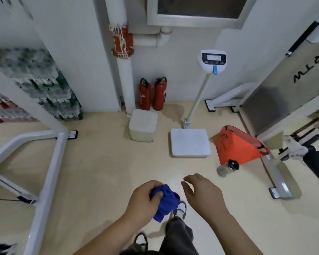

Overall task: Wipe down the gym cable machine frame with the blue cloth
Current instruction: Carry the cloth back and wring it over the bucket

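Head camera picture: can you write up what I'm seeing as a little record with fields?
left hand: grips a crumpled blue cloth
right hand: open, empty, beside the cloth without touching it
white tubular metal machine frame: at left, cloth not on it
floor: white platform scale with display post, two red fire extinguishers by the wall, orange fabric bag
wiping: not yet begun

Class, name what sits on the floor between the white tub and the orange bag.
In the head view, the white scale platform lies between the white tub and orange bag.
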### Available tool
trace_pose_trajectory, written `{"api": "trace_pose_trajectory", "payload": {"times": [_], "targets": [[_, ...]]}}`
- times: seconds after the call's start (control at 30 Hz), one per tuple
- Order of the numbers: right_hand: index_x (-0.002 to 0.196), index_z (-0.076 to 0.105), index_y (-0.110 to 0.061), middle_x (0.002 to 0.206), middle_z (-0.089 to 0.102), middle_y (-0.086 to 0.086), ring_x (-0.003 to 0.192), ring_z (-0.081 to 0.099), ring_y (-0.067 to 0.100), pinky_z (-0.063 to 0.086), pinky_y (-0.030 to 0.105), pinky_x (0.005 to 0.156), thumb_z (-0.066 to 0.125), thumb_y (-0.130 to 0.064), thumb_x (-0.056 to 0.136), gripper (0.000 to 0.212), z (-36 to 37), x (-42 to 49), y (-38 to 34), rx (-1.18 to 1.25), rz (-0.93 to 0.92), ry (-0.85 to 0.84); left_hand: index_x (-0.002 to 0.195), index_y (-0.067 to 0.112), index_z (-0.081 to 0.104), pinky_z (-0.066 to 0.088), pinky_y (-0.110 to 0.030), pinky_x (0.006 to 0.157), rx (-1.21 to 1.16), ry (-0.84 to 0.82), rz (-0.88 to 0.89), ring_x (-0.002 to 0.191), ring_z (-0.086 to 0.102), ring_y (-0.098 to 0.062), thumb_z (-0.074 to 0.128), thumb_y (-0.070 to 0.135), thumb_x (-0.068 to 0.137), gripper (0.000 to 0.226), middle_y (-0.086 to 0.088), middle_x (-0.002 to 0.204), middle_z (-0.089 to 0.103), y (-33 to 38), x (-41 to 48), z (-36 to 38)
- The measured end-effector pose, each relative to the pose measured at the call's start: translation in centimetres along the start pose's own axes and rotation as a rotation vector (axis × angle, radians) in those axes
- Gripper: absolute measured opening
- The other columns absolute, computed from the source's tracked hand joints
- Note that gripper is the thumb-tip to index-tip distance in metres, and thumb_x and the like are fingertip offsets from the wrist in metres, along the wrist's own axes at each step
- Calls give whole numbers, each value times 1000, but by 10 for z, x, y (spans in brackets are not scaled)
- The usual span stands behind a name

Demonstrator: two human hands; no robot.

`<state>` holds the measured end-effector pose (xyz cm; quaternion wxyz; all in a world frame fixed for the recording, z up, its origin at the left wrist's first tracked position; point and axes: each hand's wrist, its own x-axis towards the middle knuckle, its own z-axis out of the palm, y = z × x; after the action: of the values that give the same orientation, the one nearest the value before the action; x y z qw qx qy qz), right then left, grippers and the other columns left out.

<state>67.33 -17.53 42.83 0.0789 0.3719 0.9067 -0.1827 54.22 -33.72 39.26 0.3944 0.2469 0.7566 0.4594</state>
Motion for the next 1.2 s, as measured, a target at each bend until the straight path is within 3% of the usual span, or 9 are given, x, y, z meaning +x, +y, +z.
{"api": "trace_pose_trajectory", "payload": {"times": [0.23,0.33,0.53,0.67,0.77,0.87,1.03,1.1,1.2], "targets": [[131,63,-38,125,61,-26,108,60,-4,50,21,93,58,-38,101,30,-30,200,9,450,-194,-272,100,30,72,54,-20,77,-35,103,-30,87,67,-7,58,4,96,29,12,94,74,56,160,-19],[110,73,-32,104,71,-23,96,65,-3,53,17,83,59,-24,101,18,-55,270,-7,564,-280,-411,101,31,73,56,-23,79,-60,185,-63,91,66,-9,58,3,95,32,12,96,73,83,212,-37],[91,70,-23,86,74,-10,83,69,6,53,19,72,58,-17,100,16,-94,379,-52,684,-267,-421,98,25,71,59,-28,81,-227,387,-137,92,71,-13,65,5,92,22,5,94,75,119,302,-90],[108,74,-24,95,76,-5,91,71,7,57,22,81,62,-18,99,16,-93,451,-83,851,-143,-472,98,19,73,61,-33,82,-342,385,-155,91,73,-15,67,2,91,19,0,93,76,126,376,-131],[89,74,-18,85,74,-4,78,68,8,53,22,70,60,-11,99,19,-79,504,-101,875,-69,-431,100,15,74,61,-38,86,-457,317,-264,94,73,-21,73,8,89,13,-3,98,77,115,442,-171],[92,69,-17,86,72,-7,81,66,10,52,18,69,56,-11,100,16,-65,549,-124,875,32,-312,106,4,72,55,-42,86,-695,199,-459,93,69,-29,68,15,94,17,-18,102,74,102,499,-209],[94,63,-23,91,68,-11,86,63,8,49,19,72,54,-10,100,17,-39,604,-138,826,21,-209,112,11,72,59,-40,84,-421,-25,-505,94,73,-23,74,19,90,23,-17,104,75,75,558,-238],[93,64,-22,92,68,-10,88,64,9,51,20,74,56,-9,99,17,-18,625,-133,823,7,-225,108,16,73,60,-40,82,-285,30,-450,89,72,-23,74,18,89,19,-10,99,77,58,588,-245],[86,64,-12,85,70,-2,83,66,20,53,31,72,61,-12,98,13,39,666,-114,865,35,-255,97,20,71,55,-22,77,-110,86,-299,89,71,-17,66,10,95,11,0,94,76,15,643,-248]]}}
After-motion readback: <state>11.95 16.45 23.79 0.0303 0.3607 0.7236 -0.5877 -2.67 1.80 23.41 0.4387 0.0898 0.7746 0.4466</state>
